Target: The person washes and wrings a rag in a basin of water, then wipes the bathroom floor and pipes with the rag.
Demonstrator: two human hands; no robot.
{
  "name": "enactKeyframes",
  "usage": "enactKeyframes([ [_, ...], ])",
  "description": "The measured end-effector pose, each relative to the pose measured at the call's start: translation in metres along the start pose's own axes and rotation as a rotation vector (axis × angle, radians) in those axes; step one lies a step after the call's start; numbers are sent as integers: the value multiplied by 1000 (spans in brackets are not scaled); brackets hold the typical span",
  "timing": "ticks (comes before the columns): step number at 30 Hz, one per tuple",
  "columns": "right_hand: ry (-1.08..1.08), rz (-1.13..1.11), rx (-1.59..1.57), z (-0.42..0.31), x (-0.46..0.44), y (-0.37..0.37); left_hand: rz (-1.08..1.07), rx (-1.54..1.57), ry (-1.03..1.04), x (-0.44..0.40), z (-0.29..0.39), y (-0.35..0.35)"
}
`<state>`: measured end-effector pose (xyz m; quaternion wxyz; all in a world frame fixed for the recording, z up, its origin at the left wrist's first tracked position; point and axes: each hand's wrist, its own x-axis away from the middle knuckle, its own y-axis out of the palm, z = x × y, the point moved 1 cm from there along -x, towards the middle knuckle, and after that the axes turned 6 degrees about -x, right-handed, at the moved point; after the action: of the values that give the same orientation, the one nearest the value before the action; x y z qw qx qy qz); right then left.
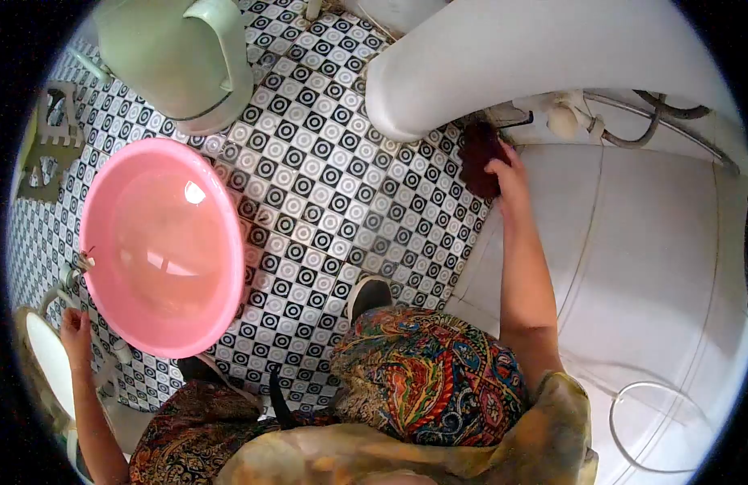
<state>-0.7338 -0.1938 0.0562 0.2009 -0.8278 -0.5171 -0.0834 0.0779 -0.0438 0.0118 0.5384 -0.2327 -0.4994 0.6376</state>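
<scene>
My right hand point(509, 178) is closed around a dark maroon scrubber point(480, 160), possibly a brush or a wad of cloth. It is down at the tiled floor's edge, close to the foot of a white ceramic fixture point(503, 65) and the wall. My left hand point(76, 335) is at the far left with its fingers curled. It is beside a pale oval seat or lid point(50, 360) and just left of a pink basin point(235, 242) holding cloudy water. Whatever the left fingers hold, if anything, is hidden.
A pale green pitcher-like container point(168, 61) with a handle stands at the upper left. Grey hoses point(640, 133) and a valve point(562, 121) run along the right wall. A thin hose loop point(616, 412) lies lower right. My shoe point(370, 295) rests on the patterned floor point(325, 178).
</scene>
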Motion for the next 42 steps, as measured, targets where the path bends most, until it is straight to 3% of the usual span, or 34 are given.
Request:
enactKeyframes([
  [1,2,-9,5,1,-13,4,-47,43,-78,4,10,-4],
  [3,-326,-60,614,7,-42,15,-91,92,-166,9,9,-5],
  [4,-542,-77,866,15,-61,17,-55,23,-101,10,1,-4],
  [5,-548,-94,872,25,-76,16,-21,-47,-39,15,-9,-3],
  [7,-428,-191,1193,35,-86,35,-45,44,-102,29,-7,-7],
  [8,-482,-236,1216,41,-85,41,-19,-12,-77,36,-9,-10],
  [9,-727,-309,1156,46,-87,45,9,-64,-52,44,-10,-13],
  [10,-617,-301,1288,51,-92,47,-32,-41,-166,51,-8,-19],
  [12,-368,-334,1390,61,-105,48,-2,-75,-107,67,-21,-23],
  [13,-370,-350,1388,81,-126,41,-16,-150,-71,70,-23,-29],
  [15,-492,-310,1703,132,-172,16,-25,-150,-98,75,-47,-30],
  [17,-633,-218,2098,118,-136,26,-31,-141,-107,69,-58,-21],
  [19,-427,-156,1397,76,-75,43,42,-15,-103,66,-52,-13],
  [22,-400,-67,1360,116,-45,9,5,-36,-92,53,23,-2],
  [25,-414,3,1205,134,25,2,-116,-84,15,41,18,7],
  [27,-510,-147,1111,141,66,4,-124,-69,13,35,17,13],
  [29,-450,-373,940,126,95,17,-29,13,86,27,3,21],
  [31,-475,-455,925,109,99,29,-67,-74,63,21,12,13],
  [34,-704,-249,896,80,69,32,-62,124,27,15,-10,9],
  [37,-722,-124,960,60,19,21,-104,59,-56,15,-10,4],
  [39,-714,-71,1114,57,-15,18,-96,-18,20,23,-8,5],
  [42,-633,-194,1346,68,-52,30,-24,-183,43,36,2,8],
])
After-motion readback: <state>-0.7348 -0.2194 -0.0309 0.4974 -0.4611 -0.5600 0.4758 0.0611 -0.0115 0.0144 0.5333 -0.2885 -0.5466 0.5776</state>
